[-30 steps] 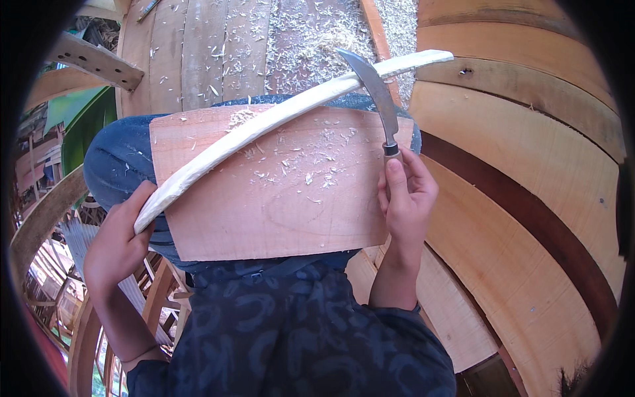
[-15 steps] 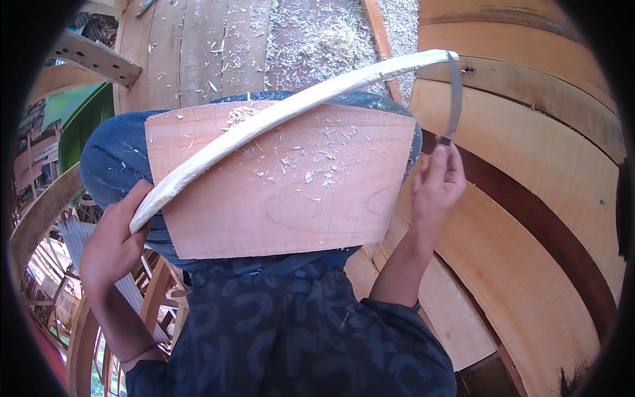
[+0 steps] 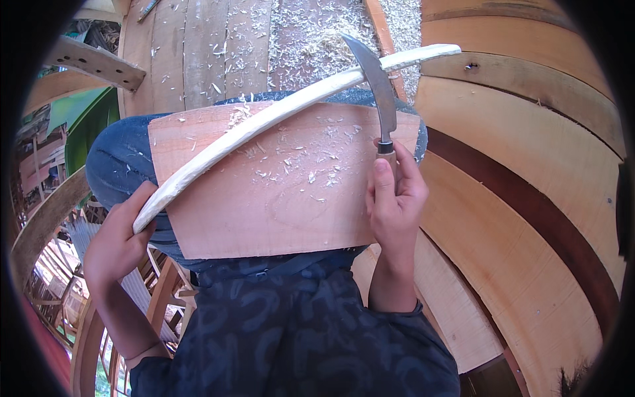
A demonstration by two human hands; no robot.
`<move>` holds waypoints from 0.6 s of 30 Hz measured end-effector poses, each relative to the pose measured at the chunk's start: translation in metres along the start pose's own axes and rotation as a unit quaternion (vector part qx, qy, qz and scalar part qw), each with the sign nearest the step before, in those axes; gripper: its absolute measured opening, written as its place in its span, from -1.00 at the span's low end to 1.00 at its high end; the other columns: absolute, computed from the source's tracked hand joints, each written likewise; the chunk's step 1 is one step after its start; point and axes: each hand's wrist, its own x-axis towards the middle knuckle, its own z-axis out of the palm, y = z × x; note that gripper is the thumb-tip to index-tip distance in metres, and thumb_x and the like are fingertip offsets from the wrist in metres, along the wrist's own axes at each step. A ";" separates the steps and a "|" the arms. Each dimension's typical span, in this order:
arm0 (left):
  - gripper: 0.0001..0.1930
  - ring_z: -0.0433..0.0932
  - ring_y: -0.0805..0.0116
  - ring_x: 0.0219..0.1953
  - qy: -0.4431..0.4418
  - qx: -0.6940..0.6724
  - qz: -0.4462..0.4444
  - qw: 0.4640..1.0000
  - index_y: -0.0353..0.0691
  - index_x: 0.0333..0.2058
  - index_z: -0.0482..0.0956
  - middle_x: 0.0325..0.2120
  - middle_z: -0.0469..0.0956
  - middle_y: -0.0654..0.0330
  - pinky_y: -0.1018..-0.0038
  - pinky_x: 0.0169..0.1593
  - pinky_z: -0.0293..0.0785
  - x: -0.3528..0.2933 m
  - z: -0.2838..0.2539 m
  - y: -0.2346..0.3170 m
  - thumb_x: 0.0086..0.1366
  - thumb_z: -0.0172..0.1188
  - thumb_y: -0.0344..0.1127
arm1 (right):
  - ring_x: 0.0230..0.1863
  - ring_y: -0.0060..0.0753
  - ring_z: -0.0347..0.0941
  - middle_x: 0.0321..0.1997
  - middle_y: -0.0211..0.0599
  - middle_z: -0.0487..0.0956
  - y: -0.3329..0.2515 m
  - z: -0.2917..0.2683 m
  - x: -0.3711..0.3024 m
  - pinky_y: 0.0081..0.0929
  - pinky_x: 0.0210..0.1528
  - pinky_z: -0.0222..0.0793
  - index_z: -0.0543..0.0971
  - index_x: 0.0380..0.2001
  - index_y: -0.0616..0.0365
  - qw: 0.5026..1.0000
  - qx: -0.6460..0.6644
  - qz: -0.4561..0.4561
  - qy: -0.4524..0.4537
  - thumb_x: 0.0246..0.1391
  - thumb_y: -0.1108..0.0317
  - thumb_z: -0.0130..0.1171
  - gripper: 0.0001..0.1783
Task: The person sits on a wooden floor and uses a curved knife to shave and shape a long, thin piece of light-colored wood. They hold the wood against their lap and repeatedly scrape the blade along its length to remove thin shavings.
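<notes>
Carving on our lap
Our left hand (image 3: 118, 243) grips the curved wooden strip (image 3: 278, 116); our right hand (image 3: 395, 202) is closed around the curved knife (image 3: 378, 89) above the board (image 3: 278, 192).

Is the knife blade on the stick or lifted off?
On it. The curved blade crosses the pale stick near its far end, edge against the wood; the right hand grips the handle, the left hand holds the near end.

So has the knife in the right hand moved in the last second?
Yes. The knife swung out right past the board edge, then came back; the right hand sits over the board's right edge again.
</notes>
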 end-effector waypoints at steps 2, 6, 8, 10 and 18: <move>-0.71 0.34 -0.12 -0.49 0.027 0.014 0.014 0.999 -0.32 -0.21 0.35 -0.58 0.35 -0.10 0.31 -0.36 0.32 -0.005 0.006 -0.004 0.03 -0.06 -0.63 | -0.37 -0.69 0.36 -0.36 -0.41 0.53 0.000 -0.019 0.008 -0.73 -0.32 0.28 0.47 -0.07 0.43 1.000 -0.010 0.009 -0.014 0.16 0.43 0.12 -0.68; -0.68 0.35 -0.14 -0.39 -0.017 0.009 -0.028 0.999 -0.30 -0.18 0.36 -0.48 0.39 -0.10 0.30 -0.26 0.31 -0.003 -0.003 0.007 0.03 -0.03 -0.62 | -0.40 -0.68 0.37 -0.35 -0.43 0.54 0.005 -0.015 0.019 -0.72 -0.36 0.29 0.49 -0.10 0.40 0.929 -0.230 -0.241 0.163 0.16 0.47 0.10 -0.73; -0.63 0.38 -0.17 -0.18 -0.072 0.004 -0.088 0.993 -0.28 -0.11 0.37 -0.29 0.44 -0.08 0.28 -0.08 0.31 -0.002 -0.008 0.006 0.04 0.03 -0.59 | -0.44 -0.75 0.33 -0.37 -0.45 0.53 0.000 -0.028 0.027 -0.74 -0.40 0.26 0.49 -0.08 0.37 0.960 -0.165 -0.174 0.142 0.17 0.49 0.09 -0.74; -0.68 0.35 -0.16 -0.37 -0.038 -0.007 -0.029 0.999 -0.31 -0.17 0.36 -0.47 0.40 -0.11 0.30 -0.25 0.32 -0.001 -0.003 -0.001 0.03 -0.02 -0.62 | -0.44 -0.74 0.33 -0.38 -0.44 0.53 -0.010 -0.038 0.018 -0.73 -0.39 0.27 0.49 -0.07 0.38 0.989 -0.064 -0.106 0.075 0.17 0.48 0.09 -0.73; -0.55 0.39 -0.08 -0.21 -0.056 -0.003 -0.085 0.995 -0.26 -0.02 0.36 -0.27 0.45 -0.04 0.33 -0.07 0.32 -0.004 -0.005 0.002 0.05 0.04 -0.61 | -0.47 -0.75 0.34 -0.50 -0.49 0.46 -0.010 -0.024 0.008 -0.75 -0.43 0.24 0.49 -0.05 0.39 0.994 0.068 0.075 -0.050 0.16 0.43 0.13 -0.68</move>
